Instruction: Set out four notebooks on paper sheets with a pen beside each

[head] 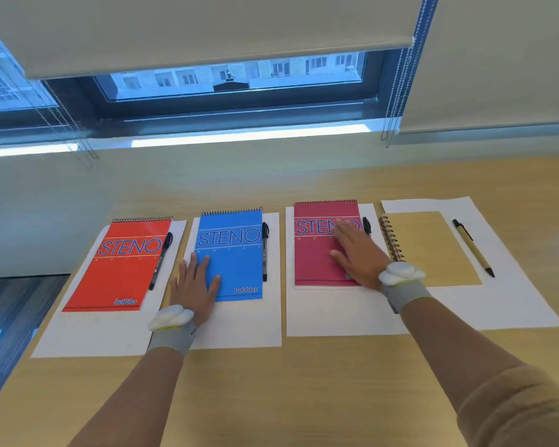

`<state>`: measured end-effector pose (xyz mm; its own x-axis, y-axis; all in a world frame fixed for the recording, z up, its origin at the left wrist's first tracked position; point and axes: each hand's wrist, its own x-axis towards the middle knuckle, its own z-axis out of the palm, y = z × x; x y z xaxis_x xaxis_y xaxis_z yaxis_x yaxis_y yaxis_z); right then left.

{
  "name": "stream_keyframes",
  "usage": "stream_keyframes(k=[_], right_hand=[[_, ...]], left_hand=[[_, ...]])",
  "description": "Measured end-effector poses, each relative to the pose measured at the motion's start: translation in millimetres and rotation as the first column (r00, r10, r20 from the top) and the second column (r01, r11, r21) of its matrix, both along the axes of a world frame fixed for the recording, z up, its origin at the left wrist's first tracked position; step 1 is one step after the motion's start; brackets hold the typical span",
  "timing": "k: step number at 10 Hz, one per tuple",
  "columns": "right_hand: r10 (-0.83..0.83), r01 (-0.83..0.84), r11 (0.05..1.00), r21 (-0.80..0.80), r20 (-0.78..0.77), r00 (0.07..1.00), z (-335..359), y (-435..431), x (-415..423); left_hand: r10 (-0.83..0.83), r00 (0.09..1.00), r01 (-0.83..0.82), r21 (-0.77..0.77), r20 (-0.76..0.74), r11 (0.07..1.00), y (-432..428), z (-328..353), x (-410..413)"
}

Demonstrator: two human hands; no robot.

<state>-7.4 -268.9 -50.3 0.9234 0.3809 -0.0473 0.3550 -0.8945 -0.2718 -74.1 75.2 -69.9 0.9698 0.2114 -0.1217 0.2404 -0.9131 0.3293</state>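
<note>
Pale wood ran under everything: the desk stretched from the window wall toward the camera, and four white sheets sat side by side across it. On the far-left sheet lay the orange-red Steno notebook, wire binding at the top, with a black pen resting along its right edge, partly on the cover. Next along, the second sheet carried the blue Steno notebook, a black pen lying straight beside its right edge. And there was the left hand, flat, fingers spread and apart, palm down on the blue cover's lower-left corner and the paper beside it, gripping nothing. The third sheet held the crimson Steno notebook; only the top of its black pen showed just past the right edge. The right hand covered that notebook's right half, open and flat, fingers splayed, pressing rather than clasping. Far right, the fourth sheet sat at a slight angle with the brown kraft notebook, spiral down its left side, and a kraft-barrelled pen lay slanted on bare paper just beside it. Both wrists wore grey bands with white pads.
</note>
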Motion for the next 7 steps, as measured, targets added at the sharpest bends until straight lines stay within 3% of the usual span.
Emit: stream_keyframes(k=[2,6,7], right_hand=[[0.059,-0.062,0.997,-0.038,-0.091,0.994,-7.1,15.6,-7.6],[0.058,-0.065,0.996,-0.059,-0.106,0.993,10.7,18.4,-12.3],[0.043,-0.043,0.999,-0.002,-0.083,0.996,34.1,25.1,0.3]], left_hand=[[-0.007,1.0,0.006,-0.02,-0.017,1.0,1.5,1.4,1.0],[-0.026,0.999,0.027,0.034,-0.029,0.999,9.4,4.8,9.6],[-0.052,0.998,0.051,0.022,0.02,0.998,11.3,17.1,22.2]])
